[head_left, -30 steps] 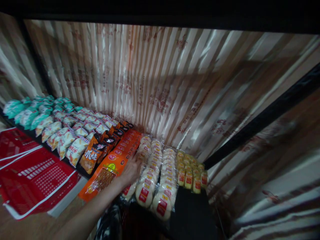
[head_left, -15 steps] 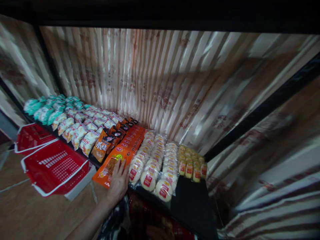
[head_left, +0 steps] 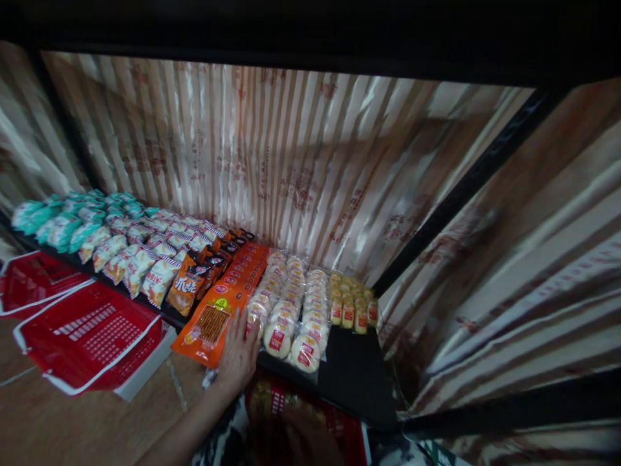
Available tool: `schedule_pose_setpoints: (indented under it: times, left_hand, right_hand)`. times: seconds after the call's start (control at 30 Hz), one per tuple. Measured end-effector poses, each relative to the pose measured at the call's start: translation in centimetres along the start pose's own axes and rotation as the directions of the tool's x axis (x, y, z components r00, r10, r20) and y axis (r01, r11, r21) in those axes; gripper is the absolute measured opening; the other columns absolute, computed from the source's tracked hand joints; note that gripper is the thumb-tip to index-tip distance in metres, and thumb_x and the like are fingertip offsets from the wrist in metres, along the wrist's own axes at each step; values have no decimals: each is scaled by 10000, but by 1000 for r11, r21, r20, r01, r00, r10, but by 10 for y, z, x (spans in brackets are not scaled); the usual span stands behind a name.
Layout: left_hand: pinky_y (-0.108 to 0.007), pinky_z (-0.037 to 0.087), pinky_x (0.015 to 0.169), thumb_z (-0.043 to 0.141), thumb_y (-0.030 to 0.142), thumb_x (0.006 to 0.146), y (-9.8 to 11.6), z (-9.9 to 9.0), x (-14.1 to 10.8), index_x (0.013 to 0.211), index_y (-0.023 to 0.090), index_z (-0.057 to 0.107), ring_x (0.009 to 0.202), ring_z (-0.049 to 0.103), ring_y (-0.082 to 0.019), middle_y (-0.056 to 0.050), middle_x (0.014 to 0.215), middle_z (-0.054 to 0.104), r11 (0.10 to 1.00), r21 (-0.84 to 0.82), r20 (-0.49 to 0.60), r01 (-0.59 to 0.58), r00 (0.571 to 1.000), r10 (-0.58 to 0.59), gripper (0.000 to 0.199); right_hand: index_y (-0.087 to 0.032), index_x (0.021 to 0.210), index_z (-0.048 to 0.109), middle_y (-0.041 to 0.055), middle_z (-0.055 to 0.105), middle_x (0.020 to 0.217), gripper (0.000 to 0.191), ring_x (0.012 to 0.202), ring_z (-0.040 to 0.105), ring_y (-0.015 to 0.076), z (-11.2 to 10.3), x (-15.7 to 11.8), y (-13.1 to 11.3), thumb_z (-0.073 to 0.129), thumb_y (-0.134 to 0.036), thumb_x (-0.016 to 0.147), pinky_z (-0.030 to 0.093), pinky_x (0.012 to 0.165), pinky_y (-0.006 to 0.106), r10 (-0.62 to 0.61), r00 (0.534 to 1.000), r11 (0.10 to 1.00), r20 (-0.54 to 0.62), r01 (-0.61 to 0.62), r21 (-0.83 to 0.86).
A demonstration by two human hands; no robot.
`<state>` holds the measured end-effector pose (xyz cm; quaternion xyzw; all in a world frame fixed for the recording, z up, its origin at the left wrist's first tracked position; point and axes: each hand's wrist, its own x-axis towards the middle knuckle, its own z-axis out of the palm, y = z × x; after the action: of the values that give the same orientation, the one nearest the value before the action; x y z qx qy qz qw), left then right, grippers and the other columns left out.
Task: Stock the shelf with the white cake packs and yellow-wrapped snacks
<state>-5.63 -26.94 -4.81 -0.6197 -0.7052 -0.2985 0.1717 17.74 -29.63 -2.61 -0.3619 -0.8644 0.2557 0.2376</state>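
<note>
My left hand (head_left: 239, 355) reaches to the shelf's front edge with its fingers stretched out. It rests between an orange snack packet (head_left: 207, 327) and the left row of wrapped round white cakes (head_left: 277, 336), covering part of that row's front cake. Whether it presses on the cakes or only lies over them, I cannot tell. Low in the view, my right hand (head_left: 310, 435) is a dim shape over a red basket (head_left: 347, 424) holding golden-wrapped packs (head_left: 262, 398). Its fingers are too dark to make out.
White snack bags (head_left: 160, 278), brown-and-orange bags (head_left: 187, 285) and teal bags (head_left: 63, 230) line the black shelf (head_left: 354, 369) leftward. Small yellow packs (head_left: 348, 310) stand at the right. Red baskets (head_left: 97, 330) sit on the floor. A black post (head_left: 451, 188) slants at the right.
My left hand has moved off the orange packet's front towards the white cakes. The view has shifted right, and more of the lower basket shows.
</note>
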Motion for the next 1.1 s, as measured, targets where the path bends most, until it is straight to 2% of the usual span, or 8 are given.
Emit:
schedule_pose_setpoints:
  times: [0.07, 0.17, 0.27, 0.4, 0.53, 0.67, 0.87, 1.1]
  left_hand:
    - [-519, 351, 1040, 464, 201, 867, 18, 1, -2, 1322, 204, 463, 1401, 103, -328, -126, 1505, 244, 999, -2, 13, -39, 999, 39, 456]
    - [-535, 333, 1036, 502, 237, 853, 37, 5, -2, 1360, 251, 414, 1395, 128, -345, -128, 1508, 234, 996, -1, 30, -90, 995, 90, 514]
    - [-545, 293, 1048, 515, 289, 849, 49, 11, 3, 1398, 280, 343, 1386, 182, -333, -123, 1500, 259, 992, -4, 28, -122, 992, 123, 575]
    - [-540, 240, 1071, 549, 376, 819, 58, 19, 11, 1361, 267, 414, 1371, 237, -319, -120, 1458, 352, 991, -36, -15, -127, 992, 127, 569]
    - [-527, 237, 1071, 559, 453, 801, 62, 27, 16, 1292, 247, 500, 1363, 256, -311, -131, 1439, 379, 990, -66, -55, -128, 991, 125, 536]
    - [-533, 228, 1067, 569, 494, 785, 58, 37, 18, 1215, 270, 564, 1365, 249, -314, -114, 1438, 385, 988, -73, -87, -139, 987, 133, 485]
    - [-531, 272, 1039, 567, 547, 769, 54, 46, 16, 1282, 284, 504, 1342, 297, -331, -132, 1413, 415, 989, -60, -77, -133, 989, 129, 580]
    - [-505, 315, 1026, 553, 459, 811, 57, 45, 18, 1283, 287, 507, 1322, 332, -324, -107, 1392, 448, 997, -16, -50, -79, 996, 78, 504]
  right_hand:
    - [-291, 1074, 640, 34, 665, 1096, 272, 1013, 625, 165, -1, 14, 6, 434, -385, 923, 519, 890, 290, 12, 1000, 1000, -20, -12, -7]
    - [-218, 1112, 647, 81, 654, 1161, 367, 1090, 602, 190, -7, 42, 9, 362, -364, 934, 491, 957, 330, 41, 991, 998, -123, -46, -33]
    - [-174, 1208, 596, 110, 597, 1250, 403, 1189, 532, 195, -16, 76, 7, 363, -347, 929, 437, 1018, 358, 10, 987, 999, -163, -16, -37]
    - [-149, 1298, 514, 119, 431, 1413, 443, 1320, 374, 197, -22, 126, 11, 353, -331, 928, 331, 1097, 381, 15, 986, 995, -163, -31, -99]
    - [-128, 1363, 426, 107, 326, 1478, 482, 1396, 196, 222, -18, 174, 23, 347, -278, 912, 251, 1127, 438, 34, 988, 973, -150, -67, -222]
    - [-134, 1389, 391, 85, 243, 1516, 507, 1416, 82, 243, -15, 211, 31, 357, -258, 899, 152, 1147, 415, 89, 995, 925, -54, -102, -366]
    - [-228, 1447, 263, 56, 173, 1537, 540, 1420, 47, 239, -5, 241, 37, 328, -358, 927, 80, 1129, 431, 283, 958, 865, 37, -238, -441]
    - [-268, 1438, 281, 56, 175, 1540, 526, 1419, 18, 248, 7, 255, 44, 226, -451, 948, 34, 1106, 463, 368, 930, 825, -3, -328, -461]
